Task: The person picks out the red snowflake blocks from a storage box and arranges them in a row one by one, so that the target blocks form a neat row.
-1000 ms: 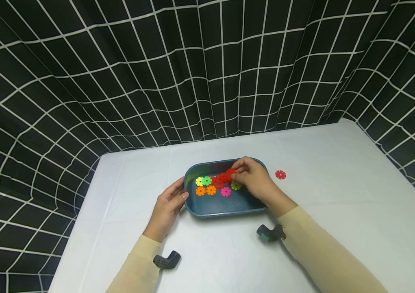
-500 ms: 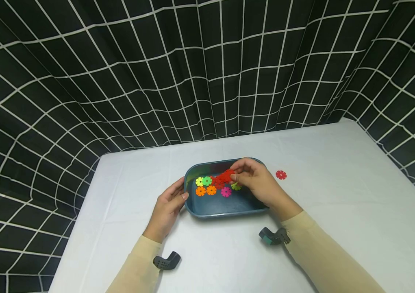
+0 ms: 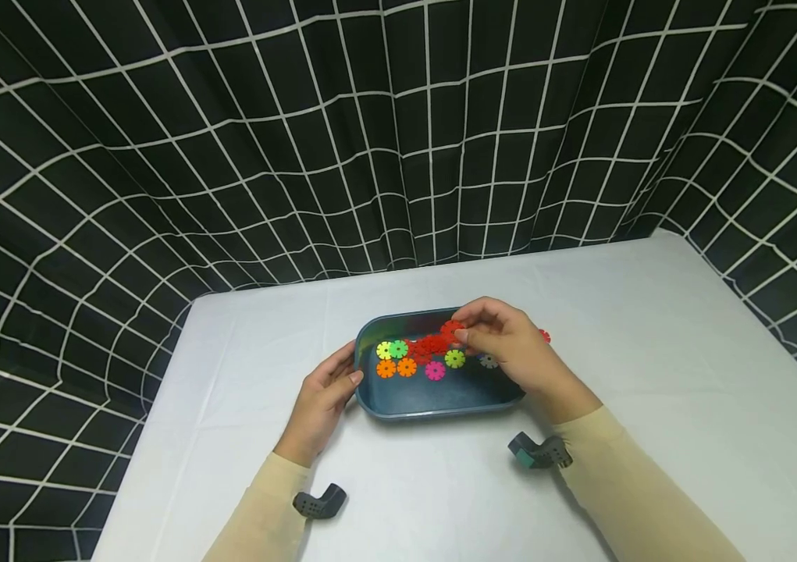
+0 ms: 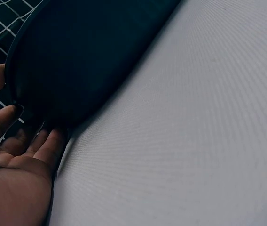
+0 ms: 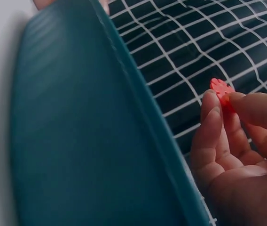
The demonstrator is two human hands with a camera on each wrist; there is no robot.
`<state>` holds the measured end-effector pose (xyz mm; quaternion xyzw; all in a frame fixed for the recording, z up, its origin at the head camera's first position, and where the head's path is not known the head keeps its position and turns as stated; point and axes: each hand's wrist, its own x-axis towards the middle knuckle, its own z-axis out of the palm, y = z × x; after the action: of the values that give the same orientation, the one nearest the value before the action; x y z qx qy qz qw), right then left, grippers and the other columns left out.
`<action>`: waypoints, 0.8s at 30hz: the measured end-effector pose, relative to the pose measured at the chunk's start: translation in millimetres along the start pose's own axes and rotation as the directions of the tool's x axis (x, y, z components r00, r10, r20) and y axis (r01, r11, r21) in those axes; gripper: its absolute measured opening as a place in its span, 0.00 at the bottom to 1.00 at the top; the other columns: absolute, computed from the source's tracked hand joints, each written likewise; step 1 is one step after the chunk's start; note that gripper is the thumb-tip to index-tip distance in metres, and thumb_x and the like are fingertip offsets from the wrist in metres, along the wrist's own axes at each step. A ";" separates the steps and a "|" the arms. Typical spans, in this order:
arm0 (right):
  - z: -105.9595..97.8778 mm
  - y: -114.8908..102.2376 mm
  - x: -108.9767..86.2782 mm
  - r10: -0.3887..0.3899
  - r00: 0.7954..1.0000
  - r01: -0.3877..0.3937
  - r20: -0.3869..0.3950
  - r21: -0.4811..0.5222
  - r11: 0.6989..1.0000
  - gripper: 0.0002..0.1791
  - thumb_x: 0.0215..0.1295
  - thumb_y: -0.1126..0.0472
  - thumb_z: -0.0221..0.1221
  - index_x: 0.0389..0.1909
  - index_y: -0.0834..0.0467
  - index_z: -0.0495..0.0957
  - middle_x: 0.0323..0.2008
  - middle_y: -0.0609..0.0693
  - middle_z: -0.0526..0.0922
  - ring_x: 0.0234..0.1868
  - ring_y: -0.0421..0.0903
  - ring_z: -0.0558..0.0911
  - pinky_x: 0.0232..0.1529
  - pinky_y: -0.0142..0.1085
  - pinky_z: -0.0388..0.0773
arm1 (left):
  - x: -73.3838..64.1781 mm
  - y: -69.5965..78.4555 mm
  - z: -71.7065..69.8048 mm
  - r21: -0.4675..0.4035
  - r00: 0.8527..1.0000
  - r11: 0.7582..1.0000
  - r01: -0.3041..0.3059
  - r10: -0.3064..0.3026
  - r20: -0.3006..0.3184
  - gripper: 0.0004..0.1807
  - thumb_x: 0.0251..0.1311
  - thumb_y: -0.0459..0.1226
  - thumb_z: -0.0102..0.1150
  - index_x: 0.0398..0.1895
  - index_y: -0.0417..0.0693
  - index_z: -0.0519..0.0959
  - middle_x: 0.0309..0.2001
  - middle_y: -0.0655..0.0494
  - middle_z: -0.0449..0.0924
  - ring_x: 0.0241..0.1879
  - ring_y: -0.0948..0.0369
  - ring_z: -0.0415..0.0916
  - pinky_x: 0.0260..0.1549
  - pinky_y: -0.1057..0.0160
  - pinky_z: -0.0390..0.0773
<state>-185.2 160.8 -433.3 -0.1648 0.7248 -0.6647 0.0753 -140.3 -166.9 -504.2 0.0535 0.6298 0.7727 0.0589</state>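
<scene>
My right hand (image 3: 507,339) pinches a red notched plastic disc (image 3: 452,329) between thumb and fingers, over the right part of a dark blue tray (image 3: 426,398). The right wrist view shows this red disc (image 5: 222,89) at the fingertips. My left hand (image 3: 324,394) grips the tray's left end, thumb at the rim. In the left wrist view, its fingers (image 4: 53,148) lie against the tray wall. Inside the tray, a cluster of red discs (image 3: 426,350) lies among yellow, green and orange discs (image 3: 386,368), a pink disc (image 3: 435,371) and a yellow-green disc (image 3: 454,359).
A pale disc (image 3: 488,361) in the tray is partly covered by the right hand. Beyond the tray's right end, another red disc (image 3: 545,336) peeks out from behind that hand. A white cloth covers the table (image 3: 250,343); a black gridded curtain (image 3: 300,140) hangs behind it.
My right hand has shifted right with the red disc, away from the cluster. The yellow-green and pale discs have come into view; the red disc outside is now mostly hidden. My left hand stays put.
</scene>
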 end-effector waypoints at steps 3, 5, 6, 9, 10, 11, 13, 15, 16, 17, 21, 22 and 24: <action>-7.8 -0.8 -0.4 -0.008 1.000 0.008 -0.006 0.001 1.000 0.12 0.77 0.71 0.63 0.58 0.67 0.80 0.46 0.61 0.87 0.47 0.63 0.88 0.47 0.39 0.89 | 0.4 -0.6 0.2 0.000 1.000 1.000 0.000 0.000 0.002 0.32 0.77 0.28 0.61 0.82 0.34 0.66 0.79 0.39 0.66 0.77 0.43 0.65 0.70 0.59 0.74; -13.4 -1.2 -0.3 -0.005 1.000 0.005 -0.016 -0.002 1.000 0.12 0.77 0.71 0.63 0.58 0.66 0.80 0.46 0.62 0.87 0.47 0.63 0.88 0.46 0.39 0.89 | 0.5 -0.7 0.5 0.001 1.000 1.000 0.000 0.000 0.002 0.32 0.78 0.28 0.60 0.82 0.34 0.65 0.79 0.39 0.66 0.77 0.43 0.65 0.70 0.59 0.74; -16.3 -1.2 -0.2 0.001 1.000 -0.001 -0.024 -0.001 1.000 0.12 0.77 0.70 0.63 0.58 0.66 0.80 0.46 0.62 0.87 0.47 0.62 0.88 0.46 0.39 0.90 | 0.6 -0.8 0.6 0.002 1.000 1.000 -0.002 0.002 0.004 0.32 0.78 0.28 0.60 0.82 0.34 0.65 0.80 0.39 0.65 0.77 0.43 0.65 0.71 0.59 0.73; -25.6 0.1 0.5 0.023 0.999 -0.023 -0.049 0.007 1.000 0.12 0.77 0.70 0.63 0.57 0.67 0.80 0.47 0.62 0.85 0.46 0.59 0.88 0.47 0.39 0.89 | 0.4 -0.2 1.0 0.005 1.000 1.000 -0.002 0.002 0.000 0.32 0.78 0.27 0.59 0.82 0.34 0.66 0.79 0.39 0.66 0.77 0.44 0.66 0.70 0.59 0.74; -28.9 0.7 0.4 0.028 0.998 -0.028 -0.058 0.003 1.000 0.12 0.77 0.70 0.63 0.57 0.67 0.79 0.47 0.62 0.85 0.46 0.58 0.88 0.47 0.38 0.89 | 0.4 -0.2 0.9 0.007 1.000 1.000 -0.001 0.001 0.000 0.32 0.78 0.27 0.59 0.82 0.34 0.65 0.79 0.39 0.66 0.77 0.44 0.66 0.71 0.58 0.73; -32.1 1.2 0.1 0.033 0.997 -0.033 -0.068 -0.002 0.999 0.12 0.77 0.69 0.63 0.57 0.68 0.79 0.48 0.61 0.85 0.46 0.57 0.88 0.48 0.37 0.89 | 0.2 0.1 0.9 0.006 1.000 1.000 0.000 0.000 0.000 0.32 0.78 0.27 0.59 0.82 0.34 0.65 0.80 0.39 0.66 0.77 0.45 0.66 0.71 0.58 0.73; -38.6 3.0 -0.1 0.038 0.995 -0.039 -0.090 -0.008 0.999 0.13 0.77 0.68 0.64 0.57 0.68 0.79 0.48 0.60 0.84 0.45 0.54 0.88 0.48 0.36 0.88 | 0.1 0.3 0.6 0.007 1.000 1.000 0.001 -0.001 0.003 0.32 0.78 0.27 0.59 0.82 0.34 0.65 0.80 0.39 0.65 0.77 0.45 0.66 0.71 0.58 0.73; -44.8 4.6 -0.7 0.044 0.993 -0.046 -0.108 -0.019 0.999 0.14 0.77 0.67 0.65 0.58 0.69 0.79 0.48 0.60 0.85 0.45 0.51 0.88 0.47 0.35 0.88 | -0.1 0.3 0.2 0.009 1.000 1.000 -0.001 0.001 0.008 0.32 0.78 0.28 0.60 0.82 0.33 0.65 0.80 0.39 0.65 0.77 0.46 0.66 0.71 0.58 0.73; -47.9 5.5 -0.9 0.050 0.992 -0.055 -0.120 -0.032 0.998 0.15 0.77 0.65 0.66 0.58 0.68 0.79 0.47 0.59 0.85 0.44 0.49 0.87 0.44 0.34 0.87 | -0.2 -0.1 -0.2 0.008 1.000 1.000 -0.002 0.002 0.010 0.33 0.78 0.29 0.61 0.82 0.33 0.65 0.80 0.39 0.65 0.77 0.45 0.66 0.71 0.58 0.73; -51.1 6.6 -0.9 0.058 0.989 -0.064 -0.133 -0.041 0.997 0.16 0.77 0.64 0.66 0.59 0.68 0.79 0.47 0.59 0.85 0.43 0.49 0.87 0.43 0.34 0.87 | -0.3 -0.1 -0.2 0.007 1.000 1.000 -0.004 0.004 0.012 0.33 0.78 0.29 0.61 0.82 0.33 0.65 0.80 0.39 0.65 0.77 0.45 0.66 0.71 0.58 0.72; -64.7 14.2 -0.9 0.086 0.980 -0.103 -0.182 -0.087 0.991 0.17 0.78 0.61 0.68 0.61 0.65 0.81 0.48 0.58 0.85 0.41 0.50 0.86 0.37 0.36 0.85 | -0.5 -0.9 -0.7 0.008 1.000 1.000 -0.010 0.009 0.016 0.32 0.78 0.29 0.60 0.82 0.33 0.65 0.80 0.39 0.65 0.77 0.46 0.66 0.71 0.58 0.72; -68.2 16.1 -0.9 0.091 0.977 -0.110 -0.193 -0.090 0.990 0.18 0.78 0.60 0.68 0.61 0.64 0.82 0.48 0.58 0.85 0.41 0.50 0.85 0.36 0.36 0.85 | -0.5 -1.0 -0.8 0.006 1.000 1.000 -0.010 0.009 0.017 0.32 0.78 0.29 0.60 0.82 0.33 0.65 0.79 0.39 0.65 0.77 0.46 0.66 0.71 0.58 0.72; -74.9 20.2 -1.4 0.097 0.974 -0.118 -0.206 -0.095 0.988 0.19 0.78 0.60 0.67 0.62 0.65 0.81 0.49 0.56 0.85 0.42 0.49 0.86 0.41 0.36 0.87 | -0.6 -1.0 -0.8 0.007 1.000 1.000 -0.008 0.008 0.014 0.32 0.78 0.29 0.60 0.82 0.34 0.66 0.79 0.40 0.66 0.76 0.46 0.67 0.71 0.57 0.72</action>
<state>-211.3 232.8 -445.5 -0.0612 0.7710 -0.6332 0.0288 -139.8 -167.6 -505.4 0.0617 0.6319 0.7702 0.0601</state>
